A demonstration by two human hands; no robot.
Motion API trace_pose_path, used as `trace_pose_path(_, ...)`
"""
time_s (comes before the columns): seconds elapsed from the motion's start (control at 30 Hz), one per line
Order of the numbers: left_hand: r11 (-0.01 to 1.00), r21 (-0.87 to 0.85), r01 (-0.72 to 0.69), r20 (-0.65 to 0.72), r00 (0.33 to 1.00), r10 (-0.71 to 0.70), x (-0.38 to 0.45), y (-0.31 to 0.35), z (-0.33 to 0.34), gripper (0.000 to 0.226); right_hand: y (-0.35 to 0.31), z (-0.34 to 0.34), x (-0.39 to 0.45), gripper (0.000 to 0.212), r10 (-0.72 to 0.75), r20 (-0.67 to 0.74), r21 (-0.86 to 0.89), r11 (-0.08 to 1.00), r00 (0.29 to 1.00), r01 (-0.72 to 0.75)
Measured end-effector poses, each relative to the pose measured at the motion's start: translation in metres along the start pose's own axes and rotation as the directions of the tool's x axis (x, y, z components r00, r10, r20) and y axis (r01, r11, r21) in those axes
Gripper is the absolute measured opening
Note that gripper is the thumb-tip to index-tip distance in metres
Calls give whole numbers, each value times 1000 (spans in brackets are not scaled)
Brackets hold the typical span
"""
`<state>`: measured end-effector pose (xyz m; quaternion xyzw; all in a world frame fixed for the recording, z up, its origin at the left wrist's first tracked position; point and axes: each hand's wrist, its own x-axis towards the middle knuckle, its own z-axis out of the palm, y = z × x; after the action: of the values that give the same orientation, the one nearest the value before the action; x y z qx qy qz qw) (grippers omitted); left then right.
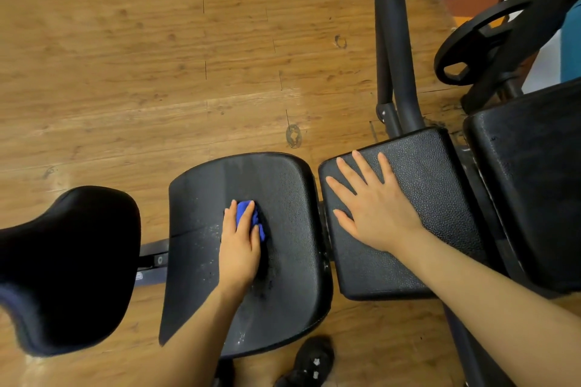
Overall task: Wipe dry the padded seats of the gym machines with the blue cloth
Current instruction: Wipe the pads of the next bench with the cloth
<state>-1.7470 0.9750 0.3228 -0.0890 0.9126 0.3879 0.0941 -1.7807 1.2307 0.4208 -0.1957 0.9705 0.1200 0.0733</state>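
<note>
Blue cloth (251, 218): pressed by left hand (240, 248) on droplet-flecked middle seat (283, 198); right hand (371, 201) laid flat, fingers spread, on adjoining pad (440, 185); wiping judged unfinished.

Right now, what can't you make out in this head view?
- Blue cloth: mostly hidden under the left hand.
- Middle seat beneath that hand: wet or dry, unknowable.
- Rightmost pad: cut off by the frame edge.
- Left pad: too dark, blurred.

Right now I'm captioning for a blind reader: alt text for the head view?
The left hand presses a blue cloth onto the middle black padded seat; the right hand rests flat on the neighbouring pad, above a wooden floor.
</note>
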Motion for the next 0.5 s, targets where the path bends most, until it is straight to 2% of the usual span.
trace_pose_path(0.23, 999, 34, -40, 27, 999, 39, 17, -2, -7, 48, 0, -1, 0, 64, 4, -8, 12, 1000, 1000, -4)
trace_pose_path(0.5, 995, 92, -26, 96, 995, 17, 115, 15, -28, 54, 1, 1, 1, 64, -4, -22, -7, 1000, 1000, 4)
